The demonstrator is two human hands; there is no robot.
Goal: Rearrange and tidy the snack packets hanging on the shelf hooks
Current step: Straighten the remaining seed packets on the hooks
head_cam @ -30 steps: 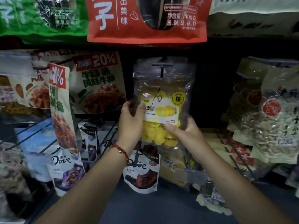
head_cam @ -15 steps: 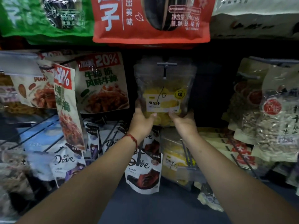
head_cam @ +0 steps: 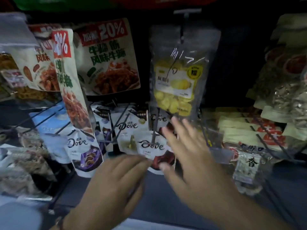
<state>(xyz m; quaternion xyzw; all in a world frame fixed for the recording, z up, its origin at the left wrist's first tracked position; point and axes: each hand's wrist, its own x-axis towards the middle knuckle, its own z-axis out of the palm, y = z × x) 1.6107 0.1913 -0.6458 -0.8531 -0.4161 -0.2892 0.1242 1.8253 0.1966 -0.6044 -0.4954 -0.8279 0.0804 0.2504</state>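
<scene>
Fingers (head_cam: 176, 128) spread, just below yellow packet (head_cam: 176, 90)

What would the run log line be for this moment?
left hand: open, at red Dove packet | right hand: open, empty, blurred | clear yellow-snack packet: on hook, unheld

Dim light is falling across the shelf, leaving its back and top edge in near blackness. Motion blur is smearing the right hand (head_cam: 187, 146) and left hand (head_cam: 119, 176). Glare is streaking the clear pineapple packet (head_cam: 179, 75). Edges are bowing and softening.
</scene>
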